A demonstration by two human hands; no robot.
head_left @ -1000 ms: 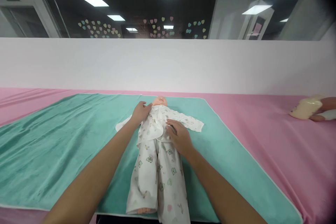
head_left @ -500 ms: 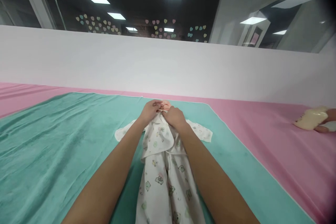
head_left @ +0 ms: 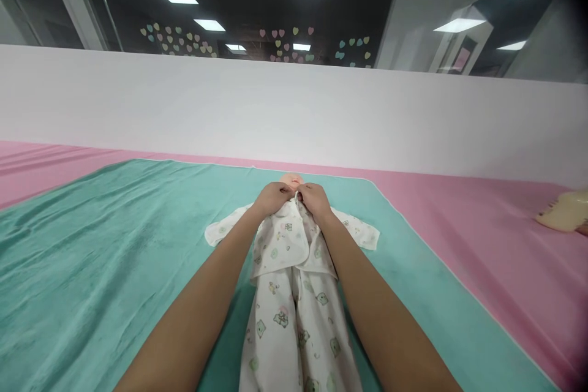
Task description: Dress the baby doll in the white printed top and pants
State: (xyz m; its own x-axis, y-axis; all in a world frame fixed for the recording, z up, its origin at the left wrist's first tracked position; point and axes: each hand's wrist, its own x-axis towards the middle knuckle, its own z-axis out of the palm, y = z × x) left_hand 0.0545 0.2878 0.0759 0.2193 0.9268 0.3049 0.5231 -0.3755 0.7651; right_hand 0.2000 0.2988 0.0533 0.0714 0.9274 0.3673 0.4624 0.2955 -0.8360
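Note:
A doll (head_left: 293, 179) lies on its back, its head at the far end and only partly showing above my hands. It wears a white long-sleeved shirt (head_left: 281, 248) with small printed animals and matching white trousers (head_left: 274, 331). Both sleeves spread out to the sides, and the front panels overlap. At the neckline, my left hand (head_left: 272, 199) pinches the shirt's collar from the left. My right hand (head_left: 315, 201) grips the collar edge from the right, close beside the left. My fingertips cover the fastening at the neck, so its details are hidden.
A teal blanket (head_left: 138, 245) lies under the doll, over a pink sheet (head_left: 482, 239). Behind stands a white low wall (head_left: 229, 110) with dark glass above. At the right edge is a shiny pale yellow object (head_left: 564, 211), with a bit of another person's hand beside it.
My left hand has lowered from beside the doll's face to the collar, its fingers now closed there. Both hands are close together at the neckline. The view has shifted slightly.

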